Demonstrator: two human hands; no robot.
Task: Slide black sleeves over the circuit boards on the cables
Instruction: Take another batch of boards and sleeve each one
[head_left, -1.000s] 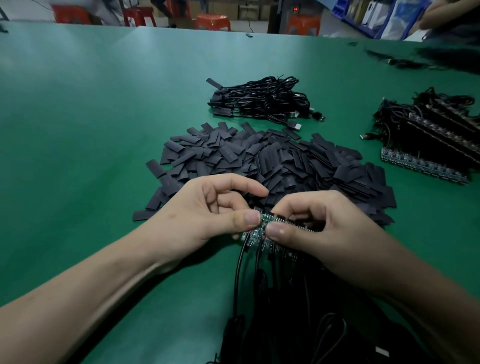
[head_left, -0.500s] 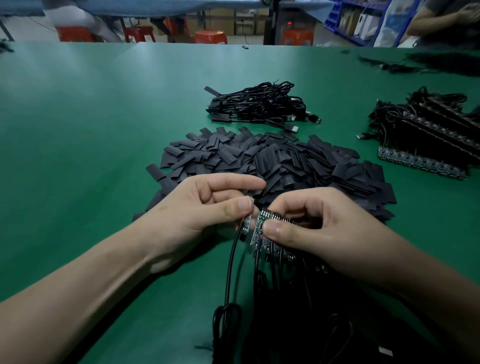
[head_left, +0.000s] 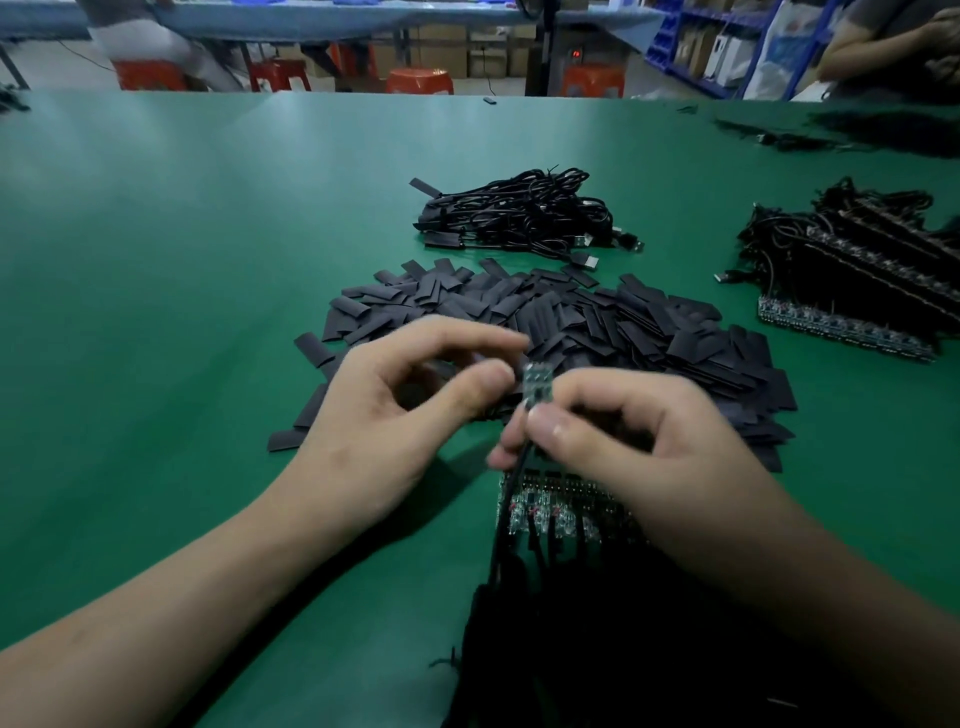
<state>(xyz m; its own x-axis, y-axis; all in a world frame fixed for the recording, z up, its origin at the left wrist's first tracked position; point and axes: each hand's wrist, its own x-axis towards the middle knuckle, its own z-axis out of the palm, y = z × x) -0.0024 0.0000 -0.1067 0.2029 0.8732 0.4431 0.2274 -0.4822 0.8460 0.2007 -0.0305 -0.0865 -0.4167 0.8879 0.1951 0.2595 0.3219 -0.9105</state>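
From where I stand, the right hand (head_left: 639, 457) has the work. Its thumb and forefinger are curled in a tight pinch on a thin black cable (head_left: 511, 480), right at the foot of a small circuit board (head_left: 537, 387). The board stands clear above the fingertips, bare, with no sleeve on it. Its long axis runs up and away from the person, and its free end points toward the heap beyond.

The left hand (head_left: 384, 421) is just beside it, on the board's left. Its forefinger and thumb are bent into a loose ring, and the thumb tip comes very near the board's edge. That hand is blurred. I cannot tell whether it has anything pinched, or whether it touches the board at all.

Just past both hands lies the pile of black sleeves (head_left: 597, 327), flat strips scattered over the green bench (head_left: 156, 312). I judge the left hand to be the one to fetch a sleeve, since it is as near the pile as the right and seems free. The sleeve would have to meet the board at its far, free end and run down that long axis toward the right fingertips.

Under the right hand a row of other boards (head_left: 550, 512) lies side by side, their cables trailing back toward the person. Farther off sits a loose bundle of cables (head_left: 519, 213), and well to the right a stacked batch (head_left: 852, 291) with boards along its near edge
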